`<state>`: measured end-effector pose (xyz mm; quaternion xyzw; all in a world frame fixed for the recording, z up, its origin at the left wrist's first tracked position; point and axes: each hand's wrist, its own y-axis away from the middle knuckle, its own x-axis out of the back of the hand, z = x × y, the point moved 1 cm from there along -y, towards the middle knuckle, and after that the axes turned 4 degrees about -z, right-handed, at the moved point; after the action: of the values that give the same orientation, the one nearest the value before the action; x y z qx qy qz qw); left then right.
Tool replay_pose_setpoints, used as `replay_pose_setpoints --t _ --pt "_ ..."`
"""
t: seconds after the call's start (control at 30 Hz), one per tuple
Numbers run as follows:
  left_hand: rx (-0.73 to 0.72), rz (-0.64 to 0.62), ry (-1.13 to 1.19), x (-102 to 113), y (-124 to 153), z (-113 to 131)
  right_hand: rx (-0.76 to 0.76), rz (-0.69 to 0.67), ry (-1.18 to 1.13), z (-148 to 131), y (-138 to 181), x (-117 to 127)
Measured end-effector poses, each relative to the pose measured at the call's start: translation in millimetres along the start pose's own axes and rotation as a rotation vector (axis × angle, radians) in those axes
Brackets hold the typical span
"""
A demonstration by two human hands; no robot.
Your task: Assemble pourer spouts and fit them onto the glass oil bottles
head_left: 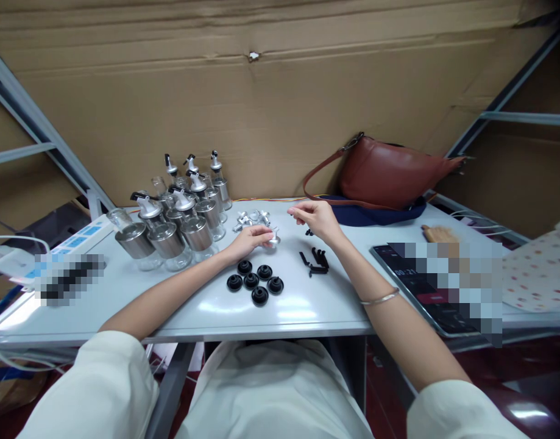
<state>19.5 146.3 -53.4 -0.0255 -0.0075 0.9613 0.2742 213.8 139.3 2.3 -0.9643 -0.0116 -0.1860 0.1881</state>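
Observation:
My left hand [250, 242] pinches a silver pourer spout [275, 238] just above the table. To its right and slightly higher, my right hand [314, 216] is closed, thumb against fingertips, on a tiny dark piece [290, 212] too small to make out fully. Behind my left hand lie several more silver spouts [252, 218] in a loose pile. Nearer to me sit several round black stoppers [251, 280] in a cluster. Black lever-like pieces [320, 261] lie below my right hand, with tiny black parts [309, 232] beside its wrist.
Several glass oil bottles [197, 231] with steel bands stand at left, some topped with spouts. A power strip [74, 244] runs along the left edge. At right are a phone [426, 286] showing a timer, a brown leather bag [389, 174] and a wooden brush [437, 234].

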Motion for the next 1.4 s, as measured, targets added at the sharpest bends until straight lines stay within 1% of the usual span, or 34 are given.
replay_pose_setpoints --t 0.1,0.3,0.53,0.77,0.93,1.4 --pt "0.000 -0.002 0.003 0.3 -0.6 -1.0 -0.012 -0.003 -0.044 -0.8 0.3 -0.3" --pt "0.003 0.000 0.022 1.1 -1.4 -2.6 -0.120 -0.104 -0.281 -2.5 3.8 -3.0" --pt "0.008 0.004 0.061 0.0 -0.5 -1.0 -0.205 -0.112 -0.324 -2.5 5.3 -4.4" --pt "0.003 0.007 0.068 0.7 -0.4 -2.0 -0.274 -0.194 -0.404 -3.5 7.7 -4.9" --pt "0.001 0.005 0.078 0.9 -1.2 -2.4 -0.276 -0.257 -0.384 -4.6 8.8 -6.5" --pt "0.004 -0.014 0.062 1.6 -0.7 -1.3 -0.184 -0.231 -0.168 -1.7 6.8 -9.4"
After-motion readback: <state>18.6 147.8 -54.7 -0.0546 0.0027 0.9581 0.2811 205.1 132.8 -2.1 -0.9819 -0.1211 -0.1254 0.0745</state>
